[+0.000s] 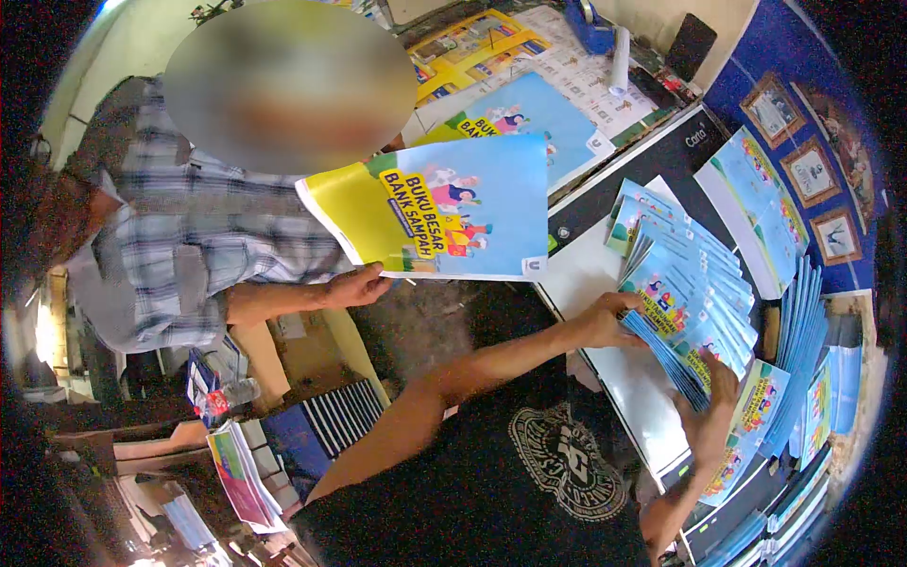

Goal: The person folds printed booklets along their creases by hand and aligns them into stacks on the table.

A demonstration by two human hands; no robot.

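My left hand [609, 319] is closed on the left edge of a small stack of blue booklets [664, 354]. On the other side of that stack, my right hand [715, 389] grips its lower right part, with fingers curled round the covers. Just beyond my hands, a fanned pile of matching booklets [694, 274] spreads over the white tabletop. Another booklet [759, 397] lies beside my right hand.
A person in a plaid shirt [217, 217] at the left holds a large blue and yellow book [463, 208]. A similar book [557, 118] lies behind it. Stacked booklets [798, 350] line the right side. A blue tape dispenser [590, 26] is at the back.
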